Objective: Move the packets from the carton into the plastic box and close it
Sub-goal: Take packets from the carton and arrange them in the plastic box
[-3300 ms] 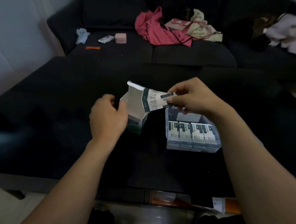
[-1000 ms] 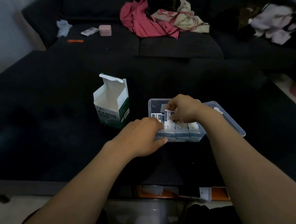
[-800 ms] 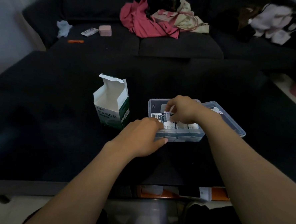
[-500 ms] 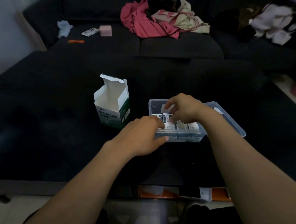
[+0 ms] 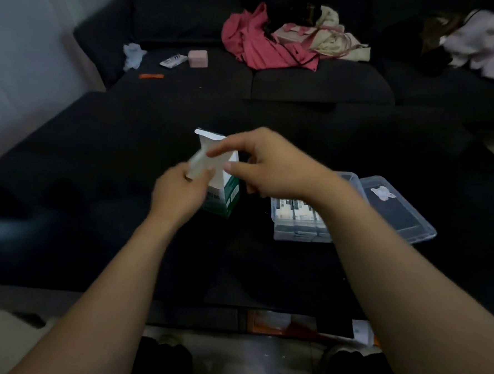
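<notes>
While left hand (image 5: 179,194) grips carton (image 5: 221,191), right hand (image 5: 267,168) fingers (image 5: 216,151) spread above mouth, empty.

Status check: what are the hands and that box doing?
Left hand gripping carton. Right hand open at its mouth. Plastic box open, packets inside. Nothing blocking.

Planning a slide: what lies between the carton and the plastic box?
In the head view, only bare dark table between carton and plastic box; the right hand hovers above that gap.

Dim, murky, motion-blurred, wide-angle edge distortion
</notes>
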A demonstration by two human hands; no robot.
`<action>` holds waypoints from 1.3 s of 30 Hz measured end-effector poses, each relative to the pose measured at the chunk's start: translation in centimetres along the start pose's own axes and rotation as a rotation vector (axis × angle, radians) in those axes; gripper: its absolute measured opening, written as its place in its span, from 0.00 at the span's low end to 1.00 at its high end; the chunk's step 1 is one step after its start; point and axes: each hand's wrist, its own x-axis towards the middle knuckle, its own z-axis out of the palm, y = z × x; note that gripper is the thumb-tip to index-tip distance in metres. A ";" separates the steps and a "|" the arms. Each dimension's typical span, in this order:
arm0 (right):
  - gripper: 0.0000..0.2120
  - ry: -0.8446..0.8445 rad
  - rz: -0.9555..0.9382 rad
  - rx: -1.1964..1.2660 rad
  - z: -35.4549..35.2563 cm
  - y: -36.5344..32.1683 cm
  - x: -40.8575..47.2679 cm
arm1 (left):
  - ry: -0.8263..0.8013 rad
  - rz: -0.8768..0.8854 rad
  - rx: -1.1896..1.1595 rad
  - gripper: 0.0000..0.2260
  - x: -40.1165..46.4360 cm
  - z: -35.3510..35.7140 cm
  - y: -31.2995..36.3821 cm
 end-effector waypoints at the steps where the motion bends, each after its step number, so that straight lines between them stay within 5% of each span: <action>1: 0.15 -0.014 -0.003 -0.082 0.9 0.1 0.4 | -0.052 -0.014 -0.016 0.10 0.2 0.2 -0.2; 4: 0.16 0.008 0.081 -0.288 2.3 1.4 1.4 | -0.045 0.011 -0.066 0.12 0.7 0.5 -1.0; 9: 0.11 0.192 0.179 -0.402 2.0 2.4 1.3 | 0.236 0.435 -0.077 0.12 -1.0 0.0 0.2; 14: 0.21 0.201 0.187 -0.546 2.5 1.9 1.4 | 0.311 0.607 -0.109 0.13 -1.1 -0.1 0.8; 22: 0.11 -0.102 0.093 -0.528 3.5 1.6 2.0 | 0.210 0.674 0.097 0.11 -1.8 0.7 1.4; 39: 0.07 -0.006 0.167 -0.408 2.8 4.1 1.9 | 0.223 0.524 0.101 0.10 -2.4 1.6 2.3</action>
